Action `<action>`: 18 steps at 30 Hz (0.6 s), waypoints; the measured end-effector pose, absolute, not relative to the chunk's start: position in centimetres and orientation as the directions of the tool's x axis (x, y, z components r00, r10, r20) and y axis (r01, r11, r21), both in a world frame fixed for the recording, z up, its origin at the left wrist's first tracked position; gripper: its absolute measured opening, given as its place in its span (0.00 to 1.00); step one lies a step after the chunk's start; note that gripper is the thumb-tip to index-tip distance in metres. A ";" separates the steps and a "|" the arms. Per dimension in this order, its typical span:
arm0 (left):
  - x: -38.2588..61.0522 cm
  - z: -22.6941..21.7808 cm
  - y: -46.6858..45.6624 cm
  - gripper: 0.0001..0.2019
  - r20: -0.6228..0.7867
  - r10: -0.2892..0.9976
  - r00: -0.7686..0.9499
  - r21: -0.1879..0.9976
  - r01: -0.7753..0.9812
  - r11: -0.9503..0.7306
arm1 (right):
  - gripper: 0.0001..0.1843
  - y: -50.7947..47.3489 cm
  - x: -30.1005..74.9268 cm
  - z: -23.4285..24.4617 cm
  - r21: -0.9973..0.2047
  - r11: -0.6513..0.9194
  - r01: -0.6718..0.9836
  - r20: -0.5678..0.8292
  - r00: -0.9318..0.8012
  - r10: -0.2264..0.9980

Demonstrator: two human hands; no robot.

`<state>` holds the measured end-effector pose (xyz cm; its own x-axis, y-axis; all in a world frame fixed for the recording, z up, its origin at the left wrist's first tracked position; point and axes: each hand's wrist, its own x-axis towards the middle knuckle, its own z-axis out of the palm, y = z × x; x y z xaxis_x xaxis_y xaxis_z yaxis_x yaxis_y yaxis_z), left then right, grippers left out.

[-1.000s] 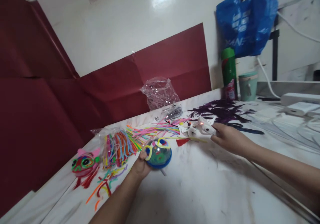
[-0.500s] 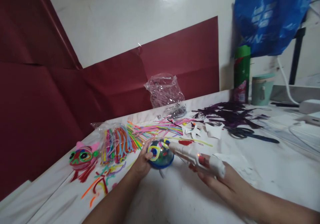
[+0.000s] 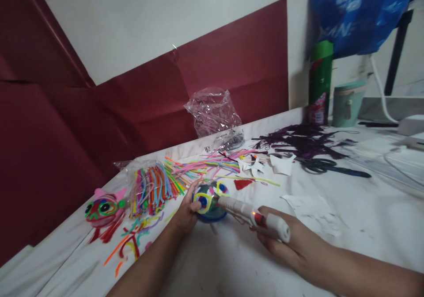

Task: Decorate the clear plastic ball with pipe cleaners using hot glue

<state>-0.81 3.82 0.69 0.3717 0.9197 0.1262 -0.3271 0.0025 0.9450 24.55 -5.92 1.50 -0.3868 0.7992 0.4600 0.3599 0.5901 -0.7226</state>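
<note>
My left hand [image 3: 188,209] grips the left side of a rounded dark craft face [image 3: 217,211], which has yellow-ringed blue eyes, a pink bit between them and a blue rim below. In my right hand [image 3: 280,233] is a white hot glue gun [image 3: 251,213] with a lit orange light and a red part on its body. Its nozzle meets the front of the craft face, just under and between the two eyes; whether it touches is too small to tell. My right fingers are wrapped round the handle, partly hidden behind the gun.
A finished-looking pink and red craft face [image 3: 104,211] sits at left, beside bagged pipe cleaners [image 3: 155,188] and loose snippets [image 3: 132,239]. Behind lie paper scraps [image 3: 281,163], a red piece [image 3: 243,184], scissors [image 3: 319,166] and purple tassels [image 3: 304,141]. A green can [image 3: 320,80] and lidded cup [image 3: 349,104] stand at right.
The glue gun's nozzle has shifted from beside the right eye to lower, between the eyes. The craft face has turned so that its right eye shows more fully. The camera view has shifted slightly.
</note>
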 end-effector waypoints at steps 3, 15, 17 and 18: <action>-0.6 1.0 3.6 0.48 0.126 0.915 0.383 0.946 -0.323 0.005 | 0.06 -5.9 24.4 1.6 -0.724 0.593 0.353 0.455 -0.402 0.795; -0.6 1.4 3.4 0.46 0.123 0.924 0.361 0.950 -0.313 -0.004 | 0.08 -5.6 24.3 1.4 -0.709 0.596 0.377 0.456 -0.399 0.795; -0.6 1.2 3.5 0.46 0.111 0.925 0.363 0.954 -0.299 0.003 | 0.08 -5.7 24.3 1.4 -0.701 0.605 0.376 0.468 -0.396 0.790; -0.6 1.1 3.5 0.47 0.109 0.925 0.365 0.955 -0.296 0.004 | 0.08 -5.7 24.3 1.4 -0.695 0.612 0.379 0.476 -0.395 0.786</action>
<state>-0.64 3.52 1.10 0.3646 0.9248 0.1088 -0.2961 0.0043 0.9552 24.33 -5.74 1.39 -0.3951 0.7856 0.4761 0.3788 0.6115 -0.6947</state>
